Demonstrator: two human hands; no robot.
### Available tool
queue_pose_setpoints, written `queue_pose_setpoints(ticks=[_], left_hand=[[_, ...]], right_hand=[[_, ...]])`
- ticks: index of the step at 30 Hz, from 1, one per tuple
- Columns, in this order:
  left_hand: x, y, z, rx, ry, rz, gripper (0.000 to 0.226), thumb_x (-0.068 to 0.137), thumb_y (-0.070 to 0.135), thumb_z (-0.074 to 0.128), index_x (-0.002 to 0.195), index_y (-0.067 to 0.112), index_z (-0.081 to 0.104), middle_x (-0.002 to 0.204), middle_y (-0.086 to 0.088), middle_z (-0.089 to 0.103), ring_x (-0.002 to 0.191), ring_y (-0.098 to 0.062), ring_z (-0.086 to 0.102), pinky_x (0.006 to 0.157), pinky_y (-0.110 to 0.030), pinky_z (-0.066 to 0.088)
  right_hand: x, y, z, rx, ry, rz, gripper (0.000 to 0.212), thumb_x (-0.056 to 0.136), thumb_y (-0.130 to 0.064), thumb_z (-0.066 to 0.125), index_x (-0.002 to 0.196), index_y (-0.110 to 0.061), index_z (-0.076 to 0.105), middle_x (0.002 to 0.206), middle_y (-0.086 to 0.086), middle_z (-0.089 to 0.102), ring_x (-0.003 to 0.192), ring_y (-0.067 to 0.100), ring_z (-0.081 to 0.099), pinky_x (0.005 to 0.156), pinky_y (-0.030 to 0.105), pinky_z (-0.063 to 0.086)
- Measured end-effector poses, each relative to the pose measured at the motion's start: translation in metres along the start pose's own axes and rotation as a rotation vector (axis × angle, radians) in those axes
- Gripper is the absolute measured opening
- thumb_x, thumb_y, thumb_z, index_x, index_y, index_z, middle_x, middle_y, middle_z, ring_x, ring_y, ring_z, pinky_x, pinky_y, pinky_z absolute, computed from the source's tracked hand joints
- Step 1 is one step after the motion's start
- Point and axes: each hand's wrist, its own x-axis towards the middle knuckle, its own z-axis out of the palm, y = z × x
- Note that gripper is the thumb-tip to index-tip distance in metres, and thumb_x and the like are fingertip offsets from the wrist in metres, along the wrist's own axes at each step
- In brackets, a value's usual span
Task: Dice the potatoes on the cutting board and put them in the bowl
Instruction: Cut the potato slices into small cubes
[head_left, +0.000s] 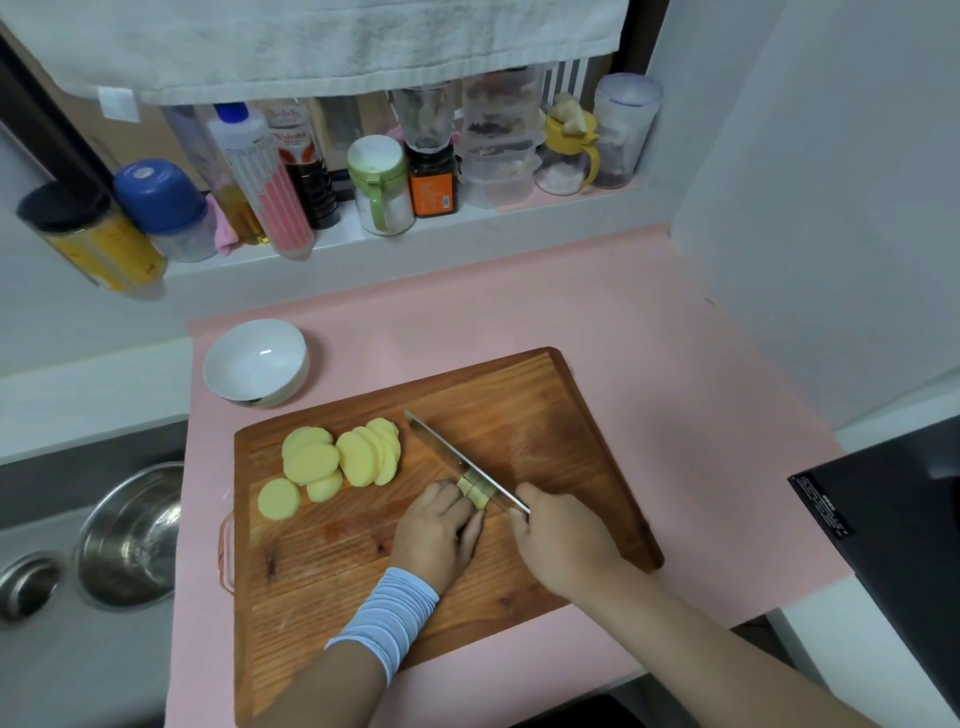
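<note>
- My left hand (439, 530) curls over a small stack of potato strips (475, 491) near the middle of the cutting board (519, 405), fingertips pressed down on the stack and knuckles facing the blade.
- My right hand (561, 540) is closed around the handle of the knife (457, 460); the handle itself is hidden inside my grip.
- The blade runs from my right hand up and to the left, tip toward the far side of the board, and it sits on the strips right beside my left fingers.
- The strips already show a couple of cross cuts, so I judge I am partway through dicing this stack.
- What matters next: the blade's long axis lies across the strips, and my left fingertips touch the same stack, so each cut has to land just clear of them.
- The uncut potato slices (332, 462) lie in an overlapping pile to the left of the knife, on the far-left part of the board, nearer my left hand.
- The white bowl (254, 361) stands off the board, beyond its far-left corner on the pink mat (649, 322), and looks empty.
- My left hand is the nearer one to the bowl, so carrying dice there should fall to it, or to the blade used as a scoop.
</note>
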Motion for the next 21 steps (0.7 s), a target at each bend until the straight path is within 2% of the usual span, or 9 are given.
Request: queue_pose_setpoints(ticks=[4, 6, 9, 11, 13, 18, 21], left_hand=[[0.001, -0.001, 0.002, 0.002, 0.011, -0.017, 0.018, 0.09, 0.018, 0.065, 0.073, 0.012, 0.062, 0.079, -0.001, 0.057, 0.079, -0.02, 0.054, 0.076, -0.026, 0.047], [0.0, -0.002, 0.002, -0.011, 0.012, -0.014, 0.009, 0.09, 0.017, 0.066, 0.084, 0.011, 0.069, 0.088, -0.001, 0.064, 0.084, -0.022, 0.058, 0.082, -0.026, 0.049], [-0.001, -0.001, 0.002, -0.013, 0.016, -0.012, 0.016, 0.091, 0.018, 0.062, 0.098, 0.012, 0.074, 0.098, 0.0, 0.068, 0.089, -0.021, 0.06, 0.085, -0.026, 0.049], [0.0, 0.001, 0.002, -0.01, 0.02, -0.005, 0.017, 0.092, 0.019, 0.061, 0.099, 0.012, 0.075, 0.097, 0.001, 0.068, 0.088, -0.02, 0.059, 0.084, -0.025, 0.049], [0.0, 0.0, 0.002, -0.008, 0.018, -0.003, 0.015, 0.092, 0.018, 0.063, 0.097, 0.012, 0.075, 0.095, 0.002, 0.067, 0.087, -0.02, 0.058, 0.085, -0.022, 0.046], [0.0, -0.001, 0.003, -0.007, -0.001, -0.012, 0.015, 0.094, 0.02, 0.06, 0.094, 0.013, 0.074, 0.093, 0.002, 0.066, 0.085, -0.019, 0.055, 0.085, -0.021, 0.044], [0.001, -0.001, 0.004, -0.005, -0.002, -0.016, 0.014, 0.095, 0.02, 0.061, 0.093, 0.013, 0.074, 0.092, 0.002, 0.066, 0.085, -0.019, 0.056, 0.085, -0.022, 0.045]], right_hand=[[-0.012, 0.001, 0.001, -0.099, 0.036, -0.03, 0.02, 0.104, -0.036, 0.039, 0.107, -0.024, 0.055, 0.094, 0.001, 0.07, 0.089, 0.028, 0.067, 0.071, 0.038, 0.051], [-0.021, 0.002, 0.002, -0.129, 0.044, -0.058, 0.021, 0.105, -0.036, 0.039, 0.112, -0.025, 0.054, 0.095, -0.002, 0.07, 0.087, 0.025, 0.068, 0.067, 0.035, 0.047], [-0.032, 0.003, 0.001, -0.144, 0.04, -0.058, 0.023, 0.106, -0.036, 0.037, 0.118, -0.026, 0.053, 0.096, -0.004, 0.071, 0.085, 0.023, 0.068, 0.065, 0.034, 0.048], [-0.036, 0.004, -0.001, -0.147, 0.025, -0.032, 0.023, 0.106, -0.036, 0.037, 0.119, -0.026, 0.053, 0.098, -0.003, 0.071, 0.087, 0.023, 0.069, 0.07, 0.036, 0.053], [-0.041, 0.005, -0.003, -0.148, 0.013, -0.019, 0.023, 0.106, -0.035, 0.037, 0.118, -0.025, 0.053, 0.099, -0.001, 0.071, 0.09, 0.025, 0.068, 0.072, 0.036, 0.051], [-0.047, 0.009, -0.007, -0.144, -0.003, -0.01, 0.017, 0.106, -0.034, 0.038, 0.112, -0.025, 0.051, 0.098, 0.001, 0.071, 0.088, 0.026, 0.068, 0.063, 0.034, 0.04], [-0.041, 0.01, -0.004, -0.124, -0.024, 0.003, 0.015, 0.105, -0.033, 0.039, 0.11, -0.025, 0.051, 0.094, 0.001, 0.07, 0.087, 0.026, 0.067, 0.063, 0.035, 0.044]])
